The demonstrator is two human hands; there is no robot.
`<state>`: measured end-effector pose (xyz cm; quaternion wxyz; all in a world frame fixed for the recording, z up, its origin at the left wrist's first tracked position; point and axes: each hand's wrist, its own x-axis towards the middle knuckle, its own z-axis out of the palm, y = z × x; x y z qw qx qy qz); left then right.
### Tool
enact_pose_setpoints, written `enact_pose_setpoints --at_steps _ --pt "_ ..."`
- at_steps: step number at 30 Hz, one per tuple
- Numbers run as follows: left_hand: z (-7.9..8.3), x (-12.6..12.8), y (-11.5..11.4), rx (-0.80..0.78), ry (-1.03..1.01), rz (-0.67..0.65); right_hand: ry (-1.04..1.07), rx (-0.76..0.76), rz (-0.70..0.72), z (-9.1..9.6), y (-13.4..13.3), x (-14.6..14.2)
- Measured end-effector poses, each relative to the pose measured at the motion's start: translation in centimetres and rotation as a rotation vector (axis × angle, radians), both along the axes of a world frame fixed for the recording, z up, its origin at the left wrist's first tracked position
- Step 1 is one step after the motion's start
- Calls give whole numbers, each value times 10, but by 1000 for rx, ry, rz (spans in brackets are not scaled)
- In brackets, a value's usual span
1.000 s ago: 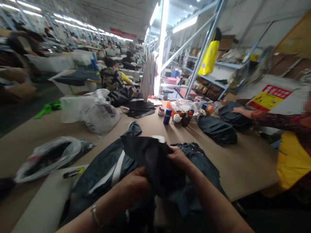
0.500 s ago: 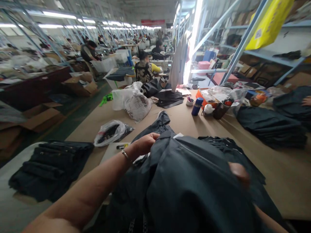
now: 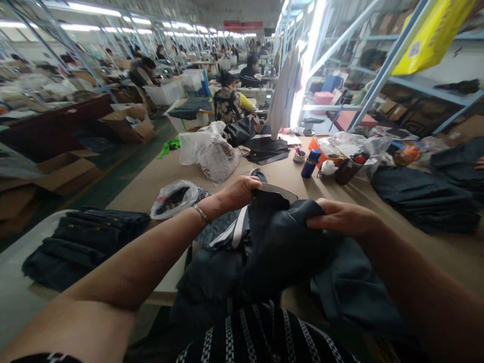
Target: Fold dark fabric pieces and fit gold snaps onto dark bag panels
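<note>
A dark garment [image 3: 280,242] with a pale inner band lies bunched on the brown table [image 3: 159,176] in front of me. My left hand [image 3: 238,192], a thin bracelet on its wrist, is closed on the garment's upper edge. My right hand [image 3: 342,218] is closed on a fold of the same garment a little to the right. More dark cloth hangs off the table edge toward my lap.
A stack of dark folded garments [image 3: 81,244] lies at my left. Plastic bags [image 3: 174,196] and a white sack [image 3: 212,151] sit farther up the table. A blue bottle [image 3: 309,164] and cups stand mid-table; dark piles [image 3: 423,199] lie right. Seated workers, boxes and shelving surround.
The garment, held up spread half a second ago, is now lowered and gathered. My right hand came in from under the cloth to grip a fold on top; my left stays on the edge.
</note>
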<state>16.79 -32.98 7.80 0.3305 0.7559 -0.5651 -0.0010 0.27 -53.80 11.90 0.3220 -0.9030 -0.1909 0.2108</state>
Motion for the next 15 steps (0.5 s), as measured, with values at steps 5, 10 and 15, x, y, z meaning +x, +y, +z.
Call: enact_pose_setpoints --at_steps 5,10,15 --pt "8 7 -3 -112 -5 67 6 -61 -7 -15 -5 13" --pt "-3 12 2 -338 517 211 36 303 -43 -1 -13 -3" --pt "-28 -7 -14 -117 937 89 32 168 -73 0 17 -3"
